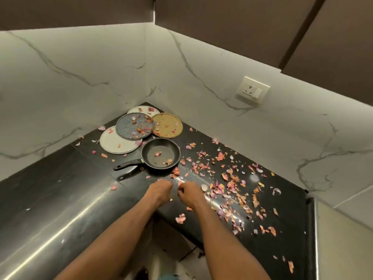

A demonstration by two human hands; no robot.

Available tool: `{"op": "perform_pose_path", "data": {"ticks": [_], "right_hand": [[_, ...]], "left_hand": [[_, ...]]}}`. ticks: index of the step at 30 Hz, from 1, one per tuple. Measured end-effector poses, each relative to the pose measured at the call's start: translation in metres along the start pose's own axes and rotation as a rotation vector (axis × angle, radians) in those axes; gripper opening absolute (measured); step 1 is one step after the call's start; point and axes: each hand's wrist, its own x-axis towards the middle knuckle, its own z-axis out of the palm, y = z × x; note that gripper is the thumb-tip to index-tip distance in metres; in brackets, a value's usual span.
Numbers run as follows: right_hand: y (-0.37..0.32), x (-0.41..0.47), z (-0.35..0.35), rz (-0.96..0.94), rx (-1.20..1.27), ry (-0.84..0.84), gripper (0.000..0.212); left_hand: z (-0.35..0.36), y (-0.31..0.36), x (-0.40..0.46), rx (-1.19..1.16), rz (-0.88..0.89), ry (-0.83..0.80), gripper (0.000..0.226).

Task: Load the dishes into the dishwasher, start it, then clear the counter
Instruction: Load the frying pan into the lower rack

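My left hand [159,189] and right hand [188,194] rest close together on the black counter [60,188], fingers curled down among the onion peels [232,184]; whether they pinch any scraps I cannot tell. Just beyond them sits the black frying pan [160,153], handle pointing left, a few peels inside. Behind it in the corner lie four overlapping plates: a white plate [115,143], a grey speckled plate [134,126], a gold plate [167,125] and another white one at the back, all strewn with peels. A wall socket [253,89] sits on the marble backsplash [80,67]
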Motion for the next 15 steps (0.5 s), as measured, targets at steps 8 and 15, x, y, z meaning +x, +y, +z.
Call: {"op": "perform_pose_path", "data": {"ticks": [8,15], "right_hand": [[-0.026,0.08,0.021,0.022,0.166,-0.065,0.019],[-0.045,0.125,0.031,0.09,0.502,-0.177,0.021]], "left_hand": [[-0.013,-0.06,0.04,-0.085,-0.14,0.108,0.025],[-0.032,-0.101,0.077,-0.075,-0.304,0.337,0.034]]}}
